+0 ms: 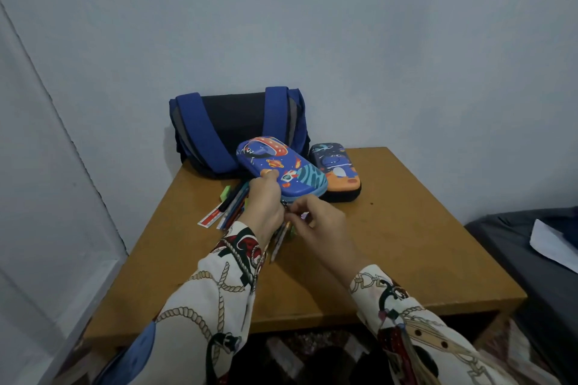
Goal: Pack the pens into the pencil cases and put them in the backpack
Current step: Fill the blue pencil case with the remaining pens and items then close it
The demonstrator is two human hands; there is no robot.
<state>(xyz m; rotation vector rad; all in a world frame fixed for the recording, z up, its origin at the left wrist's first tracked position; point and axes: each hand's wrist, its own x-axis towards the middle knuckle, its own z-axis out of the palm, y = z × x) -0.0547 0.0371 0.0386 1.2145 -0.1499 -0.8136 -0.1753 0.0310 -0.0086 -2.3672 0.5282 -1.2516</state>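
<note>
In the middle left of the frame, loose pens [233,206] lie on the table [406,244]; the left hand [266,200] holds the blue pencil case [281,170] tipped up; the right hand [319,225] pinches at its zip; the backpack [231,128] waits behind; if the case slips, it might knock the pens off the table.

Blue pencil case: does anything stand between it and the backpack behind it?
Nothing visible does. The blue pencil case, gripped by the left hand, is lifted right in front of the backpack. The pens lie nearer, by the hands; the second pencil case sits to the right.
</note>
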